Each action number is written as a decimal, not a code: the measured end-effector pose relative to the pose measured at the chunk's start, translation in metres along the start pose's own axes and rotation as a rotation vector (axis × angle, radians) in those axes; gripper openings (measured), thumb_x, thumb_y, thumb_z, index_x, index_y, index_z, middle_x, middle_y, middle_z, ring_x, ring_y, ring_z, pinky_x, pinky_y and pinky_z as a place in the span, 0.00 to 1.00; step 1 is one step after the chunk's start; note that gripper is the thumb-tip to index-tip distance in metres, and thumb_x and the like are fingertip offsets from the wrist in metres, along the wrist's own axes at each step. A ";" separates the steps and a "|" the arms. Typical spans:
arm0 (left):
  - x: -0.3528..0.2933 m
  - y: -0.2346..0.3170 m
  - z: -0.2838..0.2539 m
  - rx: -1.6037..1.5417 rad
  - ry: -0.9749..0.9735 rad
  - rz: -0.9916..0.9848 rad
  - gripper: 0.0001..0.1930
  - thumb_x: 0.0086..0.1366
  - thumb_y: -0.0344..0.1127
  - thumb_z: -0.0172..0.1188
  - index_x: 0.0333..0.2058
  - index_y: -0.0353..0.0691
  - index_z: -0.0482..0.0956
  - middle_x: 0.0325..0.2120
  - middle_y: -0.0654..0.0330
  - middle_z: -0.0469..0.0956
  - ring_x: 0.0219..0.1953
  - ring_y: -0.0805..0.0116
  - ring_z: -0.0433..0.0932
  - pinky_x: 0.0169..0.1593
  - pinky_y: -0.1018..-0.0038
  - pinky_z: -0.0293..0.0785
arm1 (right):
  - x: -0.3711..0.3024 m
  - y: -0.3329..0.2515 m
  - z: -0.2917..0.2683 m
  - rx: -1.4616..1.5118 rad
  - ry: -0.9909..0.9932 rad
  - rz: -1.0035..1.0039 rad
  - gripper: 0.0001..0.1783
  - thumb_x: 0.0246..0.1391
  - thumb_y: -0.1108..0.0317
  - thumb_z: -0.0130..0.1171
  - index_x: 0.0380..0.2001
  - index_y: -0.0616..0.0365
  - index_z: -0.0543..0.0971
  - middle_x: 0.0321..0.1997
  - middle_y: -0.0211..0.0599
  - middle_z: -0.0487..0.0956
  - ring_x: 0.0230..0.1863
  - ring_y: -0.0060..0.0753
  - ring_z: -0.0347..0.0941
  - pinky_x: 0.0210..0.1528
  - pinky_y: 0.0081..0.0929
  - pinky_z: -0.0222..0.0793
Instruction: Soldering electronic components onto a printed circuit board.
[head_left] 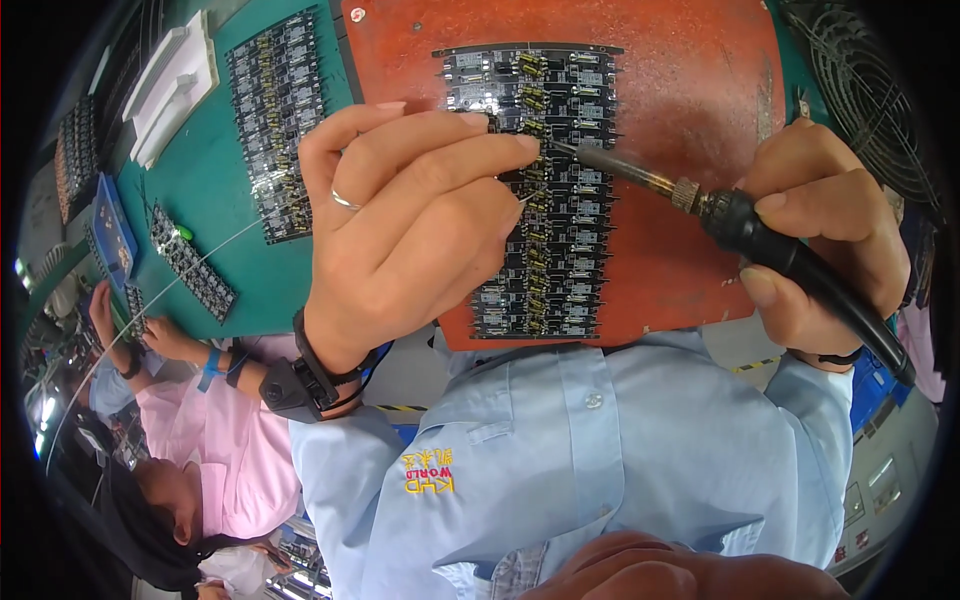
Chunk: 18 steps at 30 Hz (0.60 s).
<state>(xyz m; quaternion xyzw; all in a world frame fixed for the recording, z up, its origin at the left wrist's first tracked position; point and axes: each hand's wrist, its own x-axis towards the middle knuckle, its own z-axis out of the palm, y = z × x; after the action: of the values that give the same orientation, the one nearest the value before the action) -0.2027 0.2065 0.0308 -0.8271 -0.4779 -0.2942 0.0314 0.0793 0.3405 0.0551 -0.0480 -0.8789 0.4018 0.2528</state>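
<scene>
A black panel of circuit boards lies on a reddish-orange plate in front of me. My left hand is over the panel's left side, thumb and fingers closed on a thin solder wire. The wire trails off to the lower left, and a short end pokes out past the thumb. In my right hand is a soldering iron with a black handle. Its tip points left, at the panel's upper middle beside my left fingertips. Whether it touches a joint is too small to tell.
On the green mat to the left lie a second board panel, a small board strip and a white tray. A blue tray sits farther left. A round black grille stands at right. A co-worker in pink works at lower left.
</scene>
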 end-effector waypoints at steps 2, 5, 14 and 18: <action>-0.002 -0.001 0.002 0.026 -0.017 0.006 0.06 0.57 0.27 0.65 0.32 0.42 0.75 0.40 0.59 0.85 0.43 0.57 0.80 0.54 0.59 0.68 | 0.001 0.000 0.000 -0.011 -0.021 0.018 0.20 0.48 0.65 0.69 0.40 0.65 0.74 0.30 0.49 0.76 0.30 0.35 0.71 0.32 0.32 0.65; -0.001 0.000 0.004 0.059 -0.036 -0.012 0.06 0.57 0.28 0.65 0.31 0.43 0.75 0.39 0.61 0.86 0.44 0.58 0.80 0.56 0.59 0.66 | 0.002 0.003 0.001 -0.022 -0.036 0.006 0.20 0.48 0.66 0.69 0.40 0.65 0.74 0.31 0.49 0.76 0.30 0.35 0.71 0.32 0.32 0.66; 0.000 0.005 0.007 0.051 -0.036 -0.035 0.07 0.56 0.27 0.65 0.31 0.43 0.75 0.39 0.63 0.86 0.43 0.60 0.80 0.57 0.60 0.66 | -0.003 0.004 0.006 -0.019 -0.058 -0.002 0.21 0.45 0.69 0.69 0.41 0.66 0.74 0.32 0.52 0.76 0.31 0.36 0.73 0.32 0.31 0.67; 0.002 0.008 0.007 0.076 -0.046 -0.039 0.08 0.55 0.26 0.66 0.30 0.42 0.75 0.39 0.63 0.86 0.43 0.62 0.80 0.58 0.60 0.65 | -0.008 0.008 0.008 -0.053 -0.017 -0.084 0.21 0.45 0.70 0.69 0.42 0.67 0.74 0.33 0.53 0.76 0.31 0.36 0.73 0.32 0.30 0.68</action>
<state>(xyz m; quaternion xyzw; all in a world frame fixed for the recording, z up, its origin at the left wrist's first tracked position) -0.1925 0.2063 0.0284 -0.8223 -0.5055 -0.2574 0.0459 0.0814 0.3377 0.0417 -0.0144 -0.8926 0.3677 0.2604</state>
